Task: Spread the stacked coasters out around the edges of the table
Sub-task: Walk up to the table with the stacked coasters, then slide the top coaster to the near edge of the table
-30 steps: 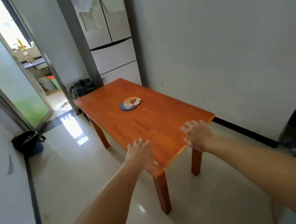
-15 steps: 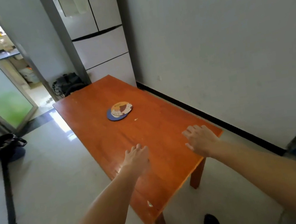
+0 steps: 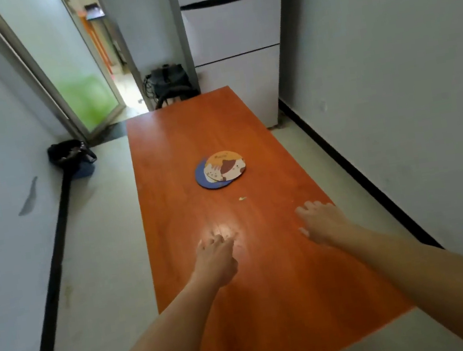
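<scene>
Head view: orange table (image 3: 177, 141), fridge (image 3: 232, 25) beyond.

Hidden and cut-off parts

The top coaster (image 3: 224, 166) covers most of the blue coaster (image 3: 204, 181); their count is unclear. The fridge (image 3: 232, 25) is cropped at the frame's top, both forearms at the bottom, and the left hand (image 3: 217, 257) hides its fingertips.

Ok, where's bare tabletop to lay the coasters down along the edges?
Nearly all of the table is bare: the far end toward the fridge, plus both long edges beside the coaster stack. Only the middle is taken, by that stack and a small crumb. The left hand and right hand cover the near part.
</scene>
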